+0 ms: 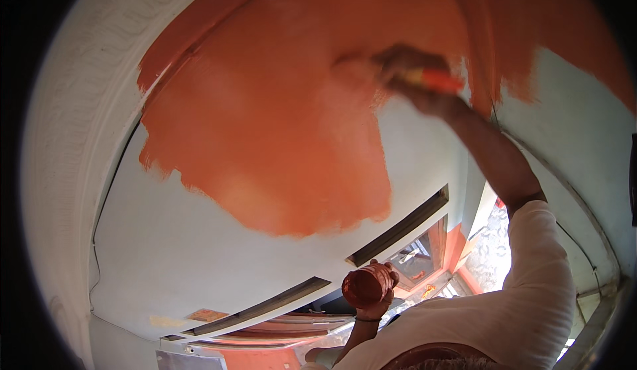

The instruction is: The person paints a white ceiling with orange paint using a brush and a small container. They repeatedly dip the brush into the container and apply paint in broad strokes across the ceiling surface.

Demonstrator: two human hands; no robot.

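Note:
High on the orange-painted patch of the pale wall, my right hand is closed on a paintbrush with a red and yellow handle. Its bristle end, blurred by motion, is at the orange paint, close to the unpainted edge. Low in the middle, my left hand is wrapped round a round paint container, coated red-brown, with its opening toward the camera.
A pale patterned moulding curves along the left, with a dark cable beside it. Dark slotted vents cut the wall below the paint. At right are a partly painted surface and bright openings; orange-trimmed frames show at the bottom.

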